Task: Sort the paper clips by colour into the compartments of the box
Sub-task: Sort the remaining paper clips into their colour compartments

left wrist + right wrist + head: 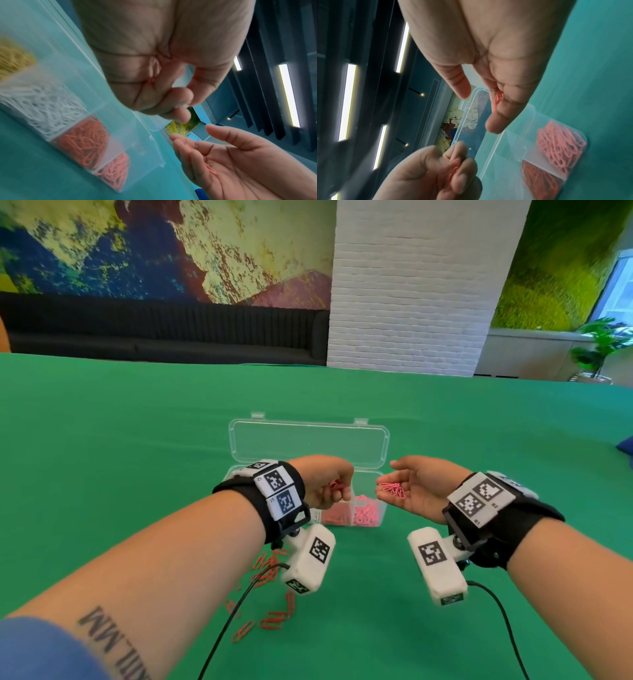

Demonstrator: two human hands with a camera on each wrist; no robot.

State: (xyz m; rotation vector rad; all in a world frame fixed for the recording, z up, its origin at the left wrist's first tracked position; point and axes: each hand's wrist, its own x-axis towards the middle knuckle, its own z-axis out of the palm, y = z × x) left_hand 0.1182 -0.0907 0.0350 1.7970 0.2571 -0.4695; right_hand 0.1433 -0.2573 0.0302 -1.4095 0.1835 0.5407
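Observation:
A clear box [383,510] with its lid [308,440] folded back stands mid-table. Its compartments hold yellow [15,58], white [48,108], red [84,140] and pink clips [115,173]. My left hand [337,489] hovers over the box, fingers curled round a few red clips [453,167]. My right hand [390,478] is held palm up beside it at the box's right end. A small bunch of pink clips [394,490] lies on its fingers. The two hands are a short gap apart.
Loose red clips [274,618] lie scattered on the green table [102,440] near me, partly under my left forearm. Black cables run from both wrist cameras toward the near edge. A dark sofa and a white brick pillar stand beyond the table.

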